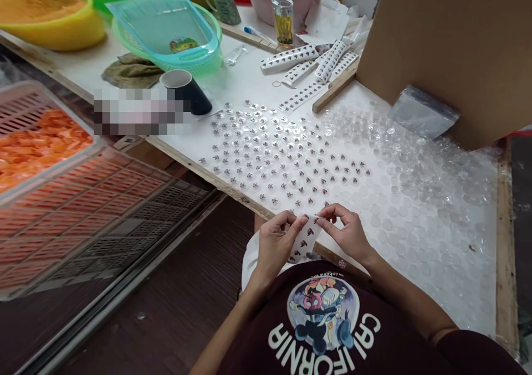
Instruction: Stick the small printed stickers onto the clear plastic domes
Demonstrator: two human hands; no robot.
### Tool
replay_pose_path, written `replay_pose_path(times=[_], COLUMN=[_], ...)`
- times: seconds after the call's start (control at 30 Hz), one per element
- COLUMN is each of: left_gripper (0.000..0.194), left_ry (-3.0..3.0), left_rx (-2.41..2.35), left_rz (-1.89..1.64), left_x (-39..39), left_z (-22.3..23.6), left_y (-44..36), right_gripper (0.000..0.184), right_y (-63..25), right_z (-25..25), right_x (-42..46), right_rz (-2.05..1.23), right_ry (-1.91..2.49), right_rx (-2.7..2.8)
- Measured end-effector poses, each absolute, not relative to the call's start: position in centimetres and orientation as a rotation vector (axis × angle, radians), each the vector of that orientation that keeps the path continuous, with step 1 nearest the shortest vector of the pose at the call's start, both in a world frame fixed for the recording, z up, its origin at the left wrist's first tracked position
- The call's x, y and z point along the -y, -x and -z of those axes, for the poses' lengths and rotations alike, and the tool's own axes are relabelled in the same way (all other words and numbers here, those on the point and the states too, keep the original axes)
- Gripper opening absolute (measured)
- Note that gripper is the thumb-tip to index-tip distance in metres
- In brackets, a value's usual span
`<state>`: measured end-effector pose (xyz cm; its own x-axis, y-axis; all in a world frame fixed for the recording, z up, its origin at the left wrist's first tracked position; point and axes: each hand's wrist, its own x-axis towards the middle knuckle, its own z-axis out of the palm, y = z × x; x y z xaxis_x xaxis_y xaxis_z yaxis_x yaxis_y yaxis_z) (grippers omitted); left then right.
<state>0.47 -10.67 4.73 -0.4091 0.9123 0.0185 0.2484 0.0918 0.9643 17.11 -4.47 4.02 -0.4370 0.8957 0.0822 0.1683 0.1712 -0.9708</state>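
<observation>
A white strip of stickers [305, 240] printed with small dark-and-red figures hangs between my hands, close to the table's front edge. My left hand [277, 236] pinches its upper left edge between thumb and finger. At the upper right corner, my right hand [344, 232] has thumb and forefinger pressed together by a sticker. Just beyond my hands, many clear round discs with a sticker on each [266, 159] lie in loose rows on the white table. Plain clear discs [399, 225] spread over the right side, heaped thicker towards the back.
More sticker strips [291, 59] lie at the back beside a wooden batten [334, 90]. A cardboard sheet [440, 48] stands at back right. To the left are a dark cup [197, 99], a green basket [211, 59] and a crate of orange pieces [83, 209].
</observation>
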Motion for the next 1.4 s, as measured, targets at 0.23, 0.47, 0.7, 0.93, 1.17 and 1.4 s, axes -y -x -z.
replay_pose_path(times=[0.23, 0.47, 0.7, 0.93, 1.17, 1.4], left_gripper=[0.034, 0.035, 0.028, 0.031, 0.03, 0.03], left_ry=[-1.188, -1.29, -1.334, -1.239, -1.247, -1.241], left_rx=[-1.784, -1.734, -1.752, -1.807, -1.802, -1.809], left_rz=[-1.37, -1.307, -1.294, -1.319, -1.331, -1.336], left_x=[10.9, 11.0, 11.1, 11.1, 10.9, 11.0], left_z=[-4.2, -3.7, -3.7, -3.6, -4.0, -3.9], left_y=[-0.2, -0.1, 0.5, 1.1, 1.1, 1.3], right_gripper=[0.008, 0.044, 0.045, 0.049, 0.043, 0.038], right_y=[-16.9, -14.6, -18.8, -30.1, -29.9, -28.4], right_z=[-4.9, -5.2, -5.9, -1.5, 1.7, 1.3], right_x=[4.0, 4.1, -0.1, -8.3, -8.5, -8.0], right_rz=[-1.118, -1.425, -1.263, -0.908, -0.831, -0.281], right_ry=[0.989, 0.95, 0.961, 1.505, 1.657, 1.744], right_rx=[1.743, 1.68, 1.47, 1.495, 1.666, 2.047])
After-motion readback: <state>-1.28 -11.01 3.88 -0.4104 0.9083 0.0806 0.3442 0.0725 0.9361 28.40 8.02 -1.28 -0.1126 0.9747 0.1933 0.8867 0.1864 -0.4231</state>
